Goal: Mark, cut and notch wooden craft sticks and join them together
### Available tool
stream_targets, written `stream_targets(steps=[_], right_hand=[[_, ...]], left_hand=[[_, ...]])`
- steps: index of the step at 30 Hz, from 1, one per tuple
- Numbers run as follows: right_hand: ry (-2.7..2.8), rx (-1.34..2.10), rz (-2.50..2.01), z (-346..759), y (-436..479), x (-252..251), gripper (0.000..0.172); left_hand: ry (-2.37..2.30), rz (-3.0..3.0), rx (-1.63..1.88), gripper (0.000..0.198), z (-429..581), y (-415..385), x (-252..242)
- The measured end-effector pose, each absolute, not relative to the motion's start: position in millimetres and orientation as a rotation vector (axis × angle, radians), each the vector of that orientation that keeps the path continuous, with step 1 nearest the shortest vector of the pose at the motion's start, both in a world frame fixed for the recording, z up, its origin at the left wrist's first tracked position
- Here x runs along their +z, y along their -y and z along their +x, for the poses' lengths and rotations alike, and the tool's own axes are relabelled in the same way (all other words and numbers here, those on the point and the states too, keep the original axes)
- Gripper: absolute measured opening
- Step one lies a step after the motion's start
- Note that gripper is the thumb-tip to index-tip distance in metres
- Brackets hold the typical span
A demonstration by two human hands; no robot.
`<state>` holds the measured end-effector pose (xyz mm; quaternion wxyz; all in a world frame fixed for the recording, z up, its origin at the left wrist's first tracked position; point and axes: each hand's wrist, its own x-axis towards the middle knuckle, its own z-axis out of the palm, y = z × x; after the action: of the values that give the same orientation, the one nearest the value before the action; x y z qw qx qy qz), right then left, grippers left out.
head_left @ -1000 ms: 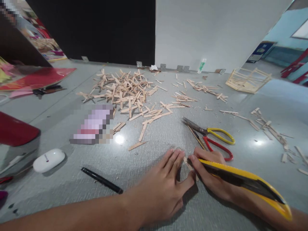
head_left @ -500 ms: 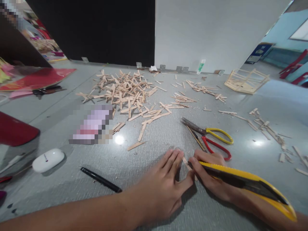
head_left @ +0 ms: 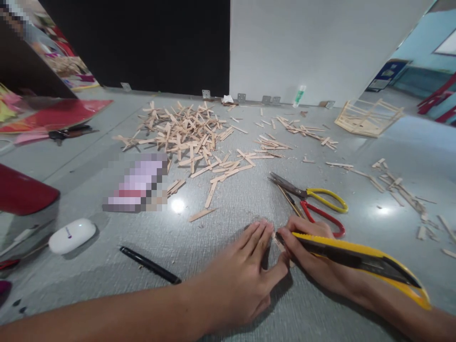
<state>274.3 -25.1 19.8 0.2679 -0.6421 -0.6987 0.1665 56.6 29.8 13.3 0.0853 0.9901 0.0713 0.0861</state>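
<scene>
My right hand [head_left: 302,247] is closed around a yellow and black utility knife [head_left: 363,261], its handle slanting back over my wrist. The knife's front end meets a small wooden stick [head_left: 279,242] on the table. My left hand [head_left: 242,275] holds that stick down, with fingertips on its far side and thumb at its near end. Much of the stick is hidden by my fingers. Just beyond my right hand lie scissors [head_left: 297,190] with one yellow and one red handle, and a thin pen-like rod [head_left: 290,200] is partly under them.
A heap of crossed wooden sticks [head_left: 185,128] covers the back middle of the grey table. More stick pieces [head_left: 399,187] lie right. A stick frame model [head_left: 368,118] stands back right. Leftward are a black pen [head_left: 149,264], a white mouse [head_left: 73,236] and a blurred purple item [head_left: 138,180].
The knife has shifted slightly left and its rear end has swung a little, with my right hand moving along the stick. My left hand stays nearly still.
</scene>
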Motion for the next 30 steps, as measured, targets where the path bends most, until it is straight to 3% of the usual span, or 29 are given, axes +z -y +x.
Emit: stream_targets(steps=[20, 30], right_hand=[[1.954, 0.398, -1.623, 272.6, 24.3, 17.0, 0.042], [1.910, 0.418, -1.614, 271.6, 28.9, 19.3, 0.043]], left_hand=[[-0.355, 2.957, 0.203, 0.052, 57.4, -24.2, 16.5], [-0.358, 3.005, 0.192, 0.056, 55.8, -24.3, 15.5]])
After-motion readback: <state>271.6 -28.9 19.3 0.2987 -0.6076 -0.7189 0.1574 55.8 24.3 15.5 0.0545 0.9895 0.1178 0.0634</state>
